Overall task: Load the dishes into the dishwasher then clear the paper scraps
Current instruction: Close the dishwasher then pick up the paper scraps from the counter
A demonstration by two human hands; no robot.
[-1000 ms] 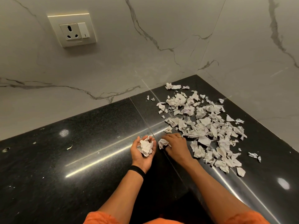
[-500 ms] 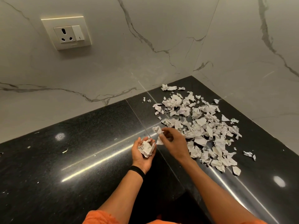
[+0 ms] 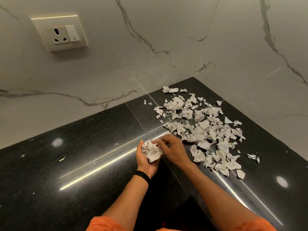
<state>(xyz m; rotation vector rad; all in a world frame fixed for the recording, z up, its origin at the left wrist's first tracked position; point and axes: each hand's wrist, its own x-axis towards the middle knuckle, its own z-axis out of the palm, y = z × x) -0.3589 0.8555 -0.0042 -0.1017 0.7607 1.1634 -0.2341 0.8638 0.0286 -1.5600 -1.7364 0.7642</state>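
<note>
— Against the marble wall (image 3: 150,47), the black desk (image 3: 75,172) runs into a corner at the far right. What lies on it?

— Paper scraps (image 3: 205,132): a wide, loose litter of torn pieces fills that corner, with a couple of strays (image 3: 252,156) off to the right. No dishes or dishwasher are in view, so I judge the work is in its second half. Most of the paper is not yet picked up.

— And the hands?

— The left hand (image 3: 143,161) is palm up at the near left edge of the litter, fingers cupped round a wad (image 3: 152,151) of crumpled scraps. It seems to serve as the bin, held close so each piece has a short trip.

— The other one?

— The right hand (image 3: 174,148) is palm down, just beside the wad, with its fingers bent toward it. Whether it pinches a scrap I cannot tell, because the fingertips are lost against the paper.

— Any risk?

— The wad looks springy. An over-full palm may shed pieces back onto the desk.
</note>
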